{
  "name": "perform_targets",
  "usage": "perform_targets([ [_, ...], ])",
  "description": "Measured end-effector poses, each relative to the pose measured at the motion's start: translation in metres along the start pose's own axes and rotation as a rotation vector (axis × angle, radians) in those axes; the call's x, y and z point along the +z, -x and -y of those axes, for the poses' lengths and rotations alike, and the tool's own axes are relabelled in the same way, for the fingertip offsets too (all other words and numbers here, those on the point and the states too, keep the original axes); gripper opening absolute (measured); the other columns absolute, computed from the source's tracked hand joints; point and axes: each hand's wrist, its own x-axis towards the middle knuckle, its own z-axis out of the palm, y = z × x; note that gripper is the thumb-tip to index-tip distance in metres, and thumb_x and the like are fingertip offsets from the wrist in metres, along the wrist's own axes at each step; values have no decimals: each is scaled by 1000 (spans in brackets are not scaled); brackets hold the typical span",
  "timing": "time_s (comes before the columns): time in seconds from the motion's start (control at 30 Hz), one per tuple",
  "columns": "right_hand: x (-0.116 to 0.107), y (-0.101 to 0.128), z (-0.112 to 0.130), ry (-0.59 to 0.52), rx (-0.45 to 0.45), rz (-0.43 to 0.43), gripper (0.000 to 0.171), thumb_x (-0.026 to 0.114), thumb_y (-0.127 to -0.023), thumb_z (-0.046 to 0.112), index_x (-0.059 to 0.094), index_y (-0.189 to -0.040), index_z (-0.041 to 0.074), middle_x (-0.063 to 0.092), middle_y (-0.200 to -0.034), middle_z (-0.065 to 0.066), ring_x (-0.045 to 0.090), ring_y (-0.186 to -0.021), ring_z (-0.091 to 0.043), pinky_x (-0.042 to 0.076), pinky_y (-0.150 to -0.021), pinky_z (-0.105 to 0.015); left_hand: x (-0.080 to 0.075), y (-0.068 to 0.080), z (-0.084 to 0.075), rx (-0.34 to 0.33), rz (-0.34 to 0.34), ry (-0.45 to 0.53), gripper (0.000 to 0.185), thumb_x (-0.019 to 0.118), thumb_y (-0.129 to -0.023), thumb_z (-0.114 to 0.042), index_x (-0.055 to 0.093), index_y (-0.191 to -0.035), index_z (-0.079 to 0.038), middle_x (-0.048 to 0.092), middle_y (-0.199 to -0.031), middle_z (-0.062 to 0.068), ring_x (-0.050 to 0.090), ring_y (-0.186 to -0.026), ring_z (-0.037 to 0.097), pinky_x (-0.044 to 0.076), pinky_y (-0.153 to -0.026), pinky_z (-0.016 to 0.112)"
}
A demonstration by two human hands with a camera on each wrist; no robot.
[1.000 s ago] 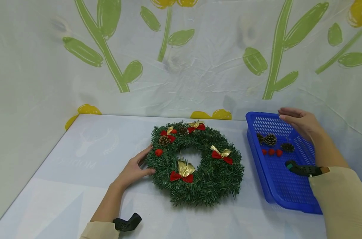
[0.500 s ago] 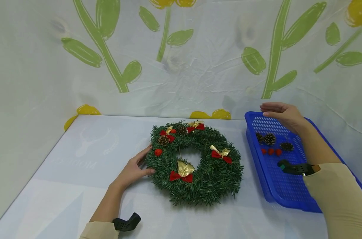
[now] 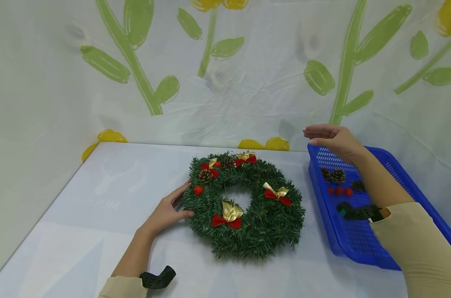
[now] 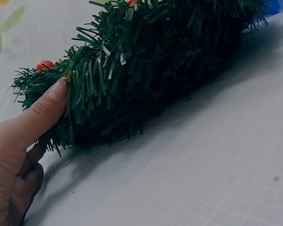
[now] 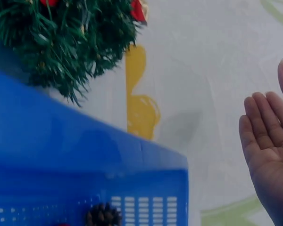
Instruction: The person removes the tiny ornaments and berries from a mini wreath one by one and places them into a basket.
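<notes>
Hands at the Christmas wreath and blue basket
The left hand touches the Christmas wreath at 9 o'clock, fingers relaxed; the right hand hovers released, holding nothing, over the blue basket.

The wrist views crop the wreath at the frame top. The right forearm covers part of the basket. The berries there are too small to identify.

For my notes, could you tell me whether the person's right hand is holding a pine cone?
No, the right hand hovers open and empty above the blue plastic basket, where the brown pine cones lie.
</notes>
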Motion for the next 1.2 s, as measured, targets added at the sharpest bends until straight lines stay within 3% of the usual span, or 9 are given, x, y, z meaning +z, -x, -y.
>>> perform_targets([
  [0.33,27,-5,11,-163,-122,85,36,57,-92,-2,59,-127,3,67,-116,5,60,-111,-7,47,-92,-14,-1,-3,-3,1,0,-1,87,79,-78,-25,31,-150,-21,24,-155,11,27,-139,38,30,-111,51],
  [0.8,78,-7,27,-193,-110,-31,28,66,-86,1,68,-114,8,70,-104,8,64,-102,-7,51,-87,-17,-1,-2,-3,-4,7,-9,87,79,-77,-25,31,-150,-22,25,-155,12,28,-138,38,31,-110,51],
  [1.2,117,-7,30,-177,-56,-111,36,70,-85,6,61,-120,2,68,-101,11,63,-99,-6,51,-88,-17,0,-1,0,-8,-1,-5,87,79,-77,-25,31,-150,-22,25,-155,11,27,-139,38,30,-110,51],
])
